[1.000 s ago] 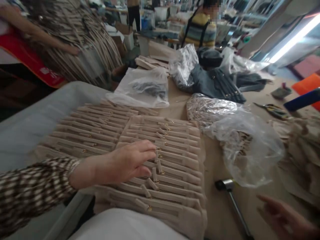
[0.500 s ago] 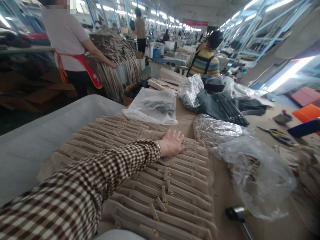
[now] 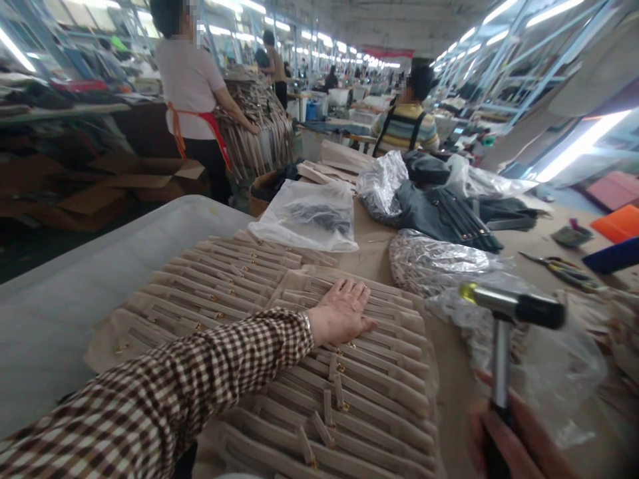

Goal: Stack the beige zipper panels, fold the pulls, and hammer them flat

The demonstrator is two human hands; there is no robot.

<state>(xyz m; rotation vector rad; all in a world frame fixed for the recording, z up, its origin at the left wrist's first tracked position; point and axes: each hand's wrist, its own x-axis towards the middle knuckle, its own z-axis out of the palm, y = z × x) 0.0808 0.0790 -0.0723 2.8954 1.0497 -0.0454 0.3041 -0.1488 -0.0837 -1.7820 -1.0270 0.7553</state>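
Note:
My left hand (image 3: 342, 311) lies flat, fingers stretched out, on a row of overlapping beige fabric pieces (image 3: 369, 399) with zippers and small gold-coloured pulls. A second row of the same zippered pieces (image 3: 200, 289) fans out to its left, partly under my checked sleeve. At the lower right my right hand (image 3: 514, 432) is closed around the dark handle of a hammer (image 3: 502, 359). The hammer is held upright, its head above the hand, with one yellow face and one black face. That hand is slightly blurred.
A grey-white plastic bin (image 3: 100, 273) borders the left. Clear plastic bags (image 3: 444, 256), a white bag (image 3: 307, 216), dark bags (image 3: 444, 213) and pliers (image 3: 564, 269) lie on the table. A person (image 3: 192, 100) in a red apron stands beyond, at a heap of beige strips (image 3: 264, 120).
My right hand has come into view, lifting the hammer that lay on the table at the lower right. My left hand stays flat on the pieces, slightly lower in view.

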